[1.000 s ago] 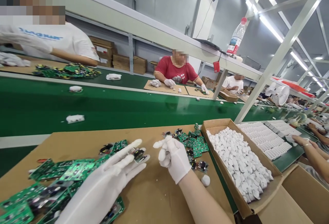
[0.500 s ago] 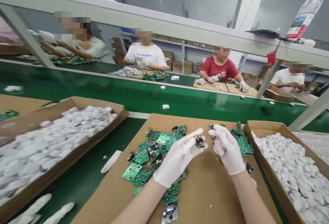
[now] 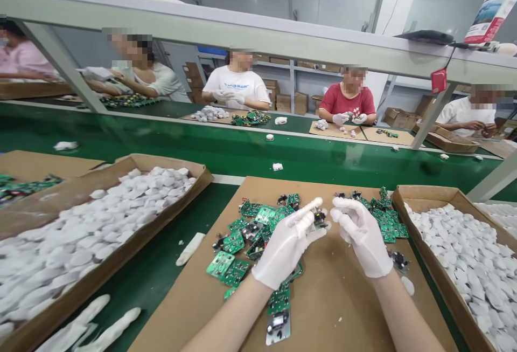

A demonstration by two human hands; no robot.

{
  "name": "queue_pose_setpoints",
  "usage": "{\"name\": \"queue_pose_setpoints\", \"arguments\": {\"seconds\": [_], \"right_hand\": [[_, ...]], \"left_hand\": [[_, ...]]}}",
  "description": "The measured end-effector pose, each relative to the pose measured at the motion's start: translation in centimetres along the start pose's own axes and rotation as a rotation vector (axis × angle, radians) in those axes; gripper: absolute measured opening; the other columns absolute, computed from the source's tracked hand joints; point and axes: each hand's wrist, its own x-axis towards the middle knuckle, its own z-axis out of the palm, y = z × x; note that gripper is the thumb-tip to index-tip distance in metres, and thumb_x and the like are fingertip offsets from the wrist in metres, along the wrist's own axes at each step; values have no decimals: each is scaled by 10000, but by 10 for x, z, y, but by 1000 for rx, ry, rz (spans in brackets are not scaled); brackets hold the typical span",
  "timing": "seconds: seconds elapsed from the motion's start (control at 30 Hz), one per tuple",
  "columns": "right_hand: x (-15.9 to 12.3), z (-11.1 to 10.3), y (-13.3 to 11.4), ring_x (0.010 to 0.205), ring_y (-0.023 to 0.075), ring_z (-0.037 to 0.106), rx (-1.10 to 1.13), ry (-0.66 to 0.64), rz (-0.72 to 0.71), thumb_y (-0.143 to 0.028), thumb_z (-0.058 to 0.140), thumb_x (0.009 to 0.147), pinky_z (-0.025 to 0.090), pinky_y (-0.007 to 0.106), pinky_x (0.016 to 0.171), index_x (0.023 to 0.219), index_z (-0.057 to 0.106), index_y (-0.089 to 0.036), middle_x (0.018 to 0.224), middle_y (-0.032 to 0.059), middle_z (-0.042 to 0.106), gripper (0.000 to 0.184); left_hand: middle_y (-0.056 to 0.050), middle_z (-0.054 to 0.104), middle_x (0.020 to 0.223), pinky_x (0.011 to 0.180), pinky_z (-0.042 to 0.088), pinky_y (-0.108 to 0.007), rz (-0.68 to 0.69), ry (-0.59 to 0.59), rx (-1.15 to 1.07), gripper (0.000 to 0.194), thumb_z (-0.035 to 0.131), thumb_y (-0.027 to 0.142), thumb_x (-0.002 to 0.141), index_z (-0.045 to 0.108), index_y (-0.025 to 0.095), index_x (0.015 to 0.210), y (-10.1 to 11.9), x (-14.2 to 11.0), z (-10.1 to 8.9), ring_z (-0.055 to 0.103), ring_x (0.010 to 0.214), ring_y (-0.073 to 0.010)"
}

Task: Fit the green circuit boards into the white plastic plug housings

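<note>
Above the brown cardboard sheet [image 3: 319, 309], my gloved left hand [image 3: 287, 241] grips a small circuit board [image 3: 320, 217] with dark parts on it between thumb and fingers. Facing it, a short gap away, my gloved right hand [image 3: 365, 236] has its fingertips pinched together; what they hold, if anything, is hidden. A loose heap of green circuit boards [image 3: 222, 264] lies beside and under my left hand. A second group of green boards [image 3: 390, 222] lies beyond my right hand. Near my right wrist are a small board with black parts [image 3: 399, 260] and a white lump [image 3: 407, 285].
Cardboard boxes full of white lumps stand to the left [image 3: 208, 175] and right [image 3: 398, 193]. A green conveyor belt [image 3: 194, 150] with scattered white pieces runs across ahead. White gloves [image 3: 117, 330] lie at lower left. Several co-workers sit beyond the belt under a white shelf [image 3: 250, 23].
My view has swung left, bringing the left box and more co-workers into sight. My left hand keeps the board; both hands stay close together, the right fingers still bent in a pinch.
</note>
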Motion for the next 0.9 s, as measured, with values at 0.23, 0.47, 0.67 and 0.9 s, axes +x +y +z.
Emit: {"name": "queue_pose_setpoints", "arguments": {"seconds": [0.23, 0.47, 0.67, 0.9], "right_hand": [[0, 6, 1, 523, 79, 475, -61, -41, 2, -346, 721, 819, 370, 207, 426, 1005, 722, -227, 932, 39, 720, 221], [-2, 4, 2, 863, 200, 679, -115, 15, -127, -322, 745, 803, 532, 285, 618, 988, 715, -226, 1044, 63, 746, 210], [-6, 2, 11, 926, 209, 711, -226, -36, -275, -216, 720, 836, 582, 349, 790, 996, 736, -247, 1025, 50, 769, 164], [-8, -3, 6, 1073, 221, 673, -284, -156, -528, -131, 660, 870, 570, 394, 912, 1101, 741, -323, 1185, 55, 700, 311]], "left_hand": [[-86, 702, 1065, 891, 533, -334, 20, 1, 15, 496, 761, 458, 767, 713, 200, 1188, 5, -1, 8, 627, 942, -203], [-28, 627, 725, 666, 532, -261, -18, 2, 57, 590, 741, 529, 761, 689, 165, 1222, 6, -4, 6, 613, 653, -135], [-59, 652, 829, 579, 511, -222, -48, -7, 81, 567, 772, 515, 731, 719, 140, 1153, 6, -4, 10, 612, 634, -119], [-104, 689, 1012, 629, 547, -249, -19, -11, 111, 496, 756, 510, 749, 732, 162, 1103, 9, -9, 16, 624, 784, -161]]}}
